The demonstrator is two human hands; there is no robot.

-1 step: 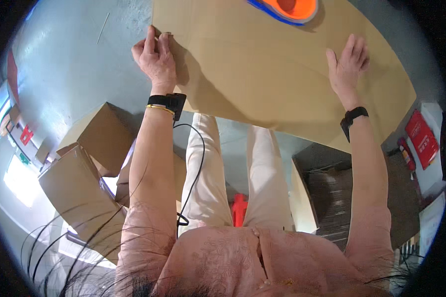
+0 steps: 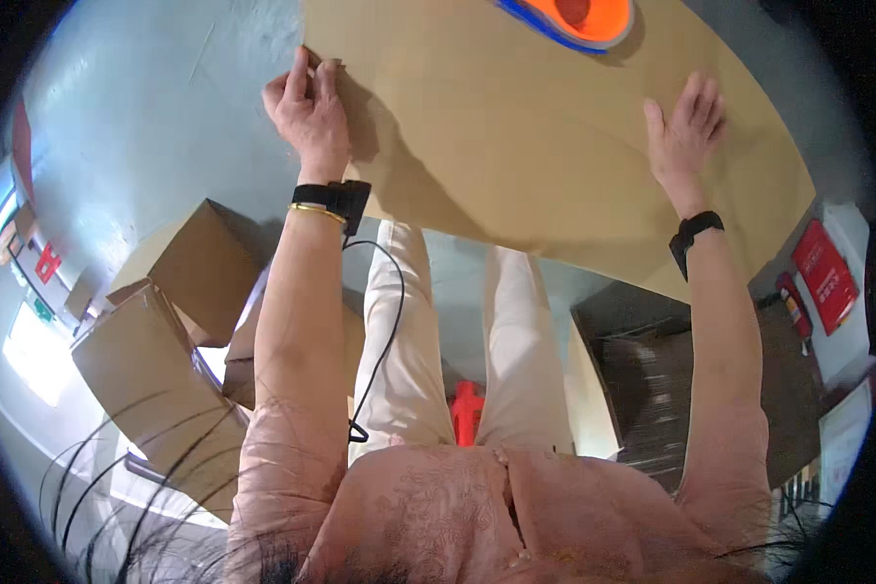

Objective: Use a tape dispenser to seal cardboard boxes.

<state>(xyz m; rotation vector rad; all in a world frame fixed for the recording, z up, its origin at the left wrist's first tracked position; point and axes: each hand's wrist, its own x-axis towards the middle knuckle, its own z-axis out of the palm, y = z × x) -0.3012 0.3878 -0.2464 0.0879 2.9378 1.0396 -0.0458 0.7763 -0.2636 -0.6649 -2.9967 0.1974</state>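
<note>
A large flat sheet of brown cardboard (image 2: 516, 146) lies in front of me, reaching from my left hand to beyond my right. My left hand (image 2: 310, 117) is at its left edge, fingers curled and closed on that edge. Over on the right side, my right hand (image 2: 686, 136) rests palm down on the sheet, thumb apart and fingers stretched out. Between the hands, at the far side, sits an object with an orange hollow, a grey rim and a blue side (image 2: 594, 24); the frame's top cuts it off.
Folded cardboard boxes (image 2: 156, 360) stand at my lower left. To the lower right is a stack of dark brown flat cardboard (image 2: 652, 389). Farther right are a red packet (image 2: 825, 274) and a red cylinder (image 2: 793, 304). A black cable (image 2: 399, 292) hangs from my left wristband.
The orange and blue object appears slightly farther right and up in the picture. Both hands keep their places on the cardboard sheet.
</note>
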